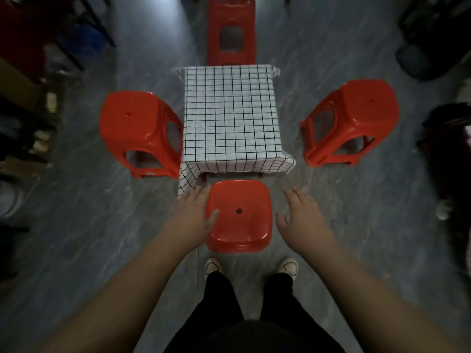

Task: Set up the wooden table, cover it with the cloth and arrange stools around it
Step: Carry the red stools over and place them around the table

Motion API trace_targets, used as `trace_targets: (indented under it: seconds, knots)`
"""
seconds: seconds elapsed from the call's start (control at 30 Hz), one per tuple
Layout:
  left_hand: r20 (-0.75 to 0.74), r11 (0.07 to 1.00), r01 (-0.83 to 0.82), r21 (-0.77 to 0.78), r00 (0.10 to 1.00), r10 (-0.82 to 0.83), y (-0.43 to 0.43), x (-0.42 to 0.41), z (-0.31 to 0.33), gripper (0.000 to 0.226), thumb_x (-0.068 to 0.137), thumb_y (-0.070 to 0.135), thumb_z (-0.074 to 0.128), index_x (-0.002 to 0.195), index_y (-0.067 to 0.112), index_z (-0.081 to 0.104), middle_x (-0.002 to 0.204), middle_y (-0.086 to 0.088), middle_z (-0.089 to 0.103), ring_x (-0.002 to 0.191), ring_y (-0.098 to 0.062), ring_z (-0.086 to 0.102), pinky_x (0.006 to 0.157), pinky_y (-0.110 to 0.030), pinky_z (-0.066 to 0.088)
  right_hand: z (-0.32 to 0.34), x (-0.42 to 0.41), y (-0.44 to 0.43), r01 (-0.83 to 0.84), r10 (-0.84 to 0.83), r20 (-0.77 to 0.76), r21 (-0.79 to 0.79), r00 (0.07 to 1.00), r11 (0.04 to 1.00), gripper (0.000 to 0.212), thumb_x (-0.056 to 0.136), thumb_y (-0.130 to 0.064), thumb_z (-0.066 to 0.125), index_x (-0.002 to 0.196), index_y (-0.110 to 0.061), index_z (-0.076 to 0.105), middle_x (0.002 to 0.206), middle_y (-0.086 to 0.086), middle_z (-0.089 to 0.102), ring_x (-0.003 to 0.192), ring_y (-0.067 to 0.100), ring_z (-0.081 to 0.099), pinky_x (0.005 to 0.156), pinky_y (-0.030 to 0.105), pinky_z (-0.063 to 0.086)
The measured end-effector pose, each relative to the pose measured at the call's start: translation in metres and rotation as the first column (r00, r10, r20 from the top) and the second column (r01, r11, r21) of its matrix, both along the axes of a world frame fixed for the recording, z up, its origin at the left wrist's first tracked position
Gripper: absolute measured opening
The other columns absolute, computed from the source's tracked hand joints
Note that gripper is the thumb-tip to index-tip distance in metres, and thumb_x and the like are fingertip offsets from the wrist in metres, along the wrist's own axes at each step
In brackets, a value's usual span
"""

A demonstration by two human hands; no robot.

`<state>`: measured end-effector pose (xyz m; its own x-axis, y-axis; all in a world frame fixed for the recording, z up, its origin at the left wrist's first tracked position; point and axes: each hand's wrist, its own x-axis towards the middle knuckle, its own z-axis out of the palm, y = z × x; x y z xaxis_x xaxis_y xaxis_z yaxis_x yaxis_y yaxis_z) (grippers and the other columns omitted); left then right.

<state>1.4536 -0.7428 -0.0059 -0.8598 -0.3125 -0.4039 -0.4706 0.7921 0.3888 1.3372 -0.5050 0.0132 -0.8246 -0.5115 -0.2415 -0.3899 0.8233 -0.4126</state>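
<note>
Stool nearest me faces the clothed bench; my left hand and right hand flank it, fingers loose, probably squaring it.

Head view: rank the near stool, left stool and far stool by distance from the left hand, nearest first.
1. Near stool, beside the left hand, thumb over its seat.
2. Left stool, left of the cloth.
3. Far stool, beyond the cloth.
</note>
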Motion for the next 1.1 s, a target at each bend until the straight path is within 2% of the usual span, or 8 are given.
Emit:
trace_targets:
  seconds: [0.17,0.27,0.43,0.53,0.63,0.73,0.9,1.1]
  knots:
    - [0.075,1.0,-0.012,0.014,0.997,0.011,-0.004,-0.009,-0.099,0.073,0.098,0.052,0.046,0.159,0.022,0.019,0.163,-0.009,0.025,0.151,-0.029,0.018,0.122,-0.046,0.02,-0.09,0.002,-0.024,0.056,-0.068,0.129,0.096,0.989,0.994,0.066,0.091,-0.033,0.057,0.151,-0.016,0.037,0.152,0.007,0.04,0.142,0.025,0.032,0.116,0.041,0.03]
    - [0.131,0.983,-0.152,0.107,0.982,0.137,0.006,-0.016,-0.173,0.076,0.096,0.049,0.053,0.159,0.026,0.016,0.165,-0.01,0.019,0.152,-0.028,0.017,0.122,-0.045,0.02,-0.162,-0.008,-0.028,0.072,-0.097,0.188,0.137,0.977,0.988,0.069,0.091,-0.031,0.056,0.154,-0.017,0.032,0.155,0.009,0.036,0.143,0.026,0.03,0.117,0.043,0.028]
    - [0.267,0.909,-0.376,0.183,0.908,0.322,0.016,-0.014,-0.293,0.098,0.088,0.045,0.068,0.159,0.036,0.001,0.166,-0.012,-0.009,0.151,-0.035,0.017,0.12,-0.05,0.026,-0.29,-0.019,-0.022,0.17,-0.214,0.279,0.176,0.936,0.97,0.082,0.088,-0.027,0.062,0.158,-0.019,0.019,0.162,0.016,0.019,0.147,0.033,0.024,0.118,0.047,0.026]
    - [0.257,0.876,-0.438,0.2,0.887,0.385,0.022,-0.007,-0.346,0.113,0.079,0.049,0.078,0.154,0.047,-0.007,0.164,-0.004,-0.02,0.15,-0.036,0.02,0.117,-0.053,0.031,-0.348,-0.014,-0.013,0.265,-0.311,0.375,0.17,0.873,0.949,0.094,0.089,-0.041,0.067,0.159,-0.027,0.006,0.164,0.016,0.005,0.147,0.038,0.023,0.118,0.05,0.027]
    - [0.289,0.823,-0.522,0.225,0.842,0.456,0.03,-0.001,-0.371,0.119,0.076,0.049,0.081,0.152,0.052,-0.01,0.164,-0.005,-0.022,0.148,-0.039,0.024,0.116,-0.054,0.033,-0.38,-0.004,-0.007,0.271,-0.313,0.447,0.159,0.838,0.95,0.107,0.085,-0.048,0.071,0.158,-0.034,-0.007,0.164,0.014,-0.002,0.145,0.038,0.027,0.116,0.05,0.031]
    - [0.257,0.812,-0.531,0.242,0.842,0.474,0.038,0.009,-0.38,0.12,0.077,0.04,0.083,0.151,0.055,-0.009,0.164,-0.006,-0.02,0.149,-0.037,0.022,0.118,-0.051,0.031,-0.392,0.006,-0.004,0.266,-0.304,0.428,0.148,0.851,0.953,0.115,0.083,-0.039,0.076,0.154,-0.041,-0.014,0.163,0.013,-0.003,0.142,0.037,0.032,0.114,0.049,0.035]
    - [0.181,0.762,-0.564,0.317,0.825,0.535,0.039,0.016,-0.382,0.118,0.076,0.027,0.087,0.151,0.058,0.002,0.157,-0.007,0.014,0.142,-0.029,0.036,0.112,-0.042,0.035,-0.395,0.008,-0.002,0.286,-0.313,0.445,0.128,0.839,0.95,0.115,0.085,-0.037,0.075,0.15,-0.049,-0.019,0.159,0.012,0.008,0.138,0.033,0.039,0.112,0.05,0.038]
    - [0.195,0.779,-0.558,0.285,0.83,0.523,0.046,0.025,-0.38,0.117,0.077,0.024,0.085,0.154,0.052,0.002,0.153,-0.011,0.019,0.138,-0.031,0.04,0.113,-0.047,0.039,-0.392,0.022,0.004,0.274,-0.314,0.424,0.153,0.849,0.949,0.115,0.087,-0.036,0.073,0.148,-0.05,-0.024,0.157,0.012,0.013,0.132,0.031,0.044,0.109,0.05,0.042]
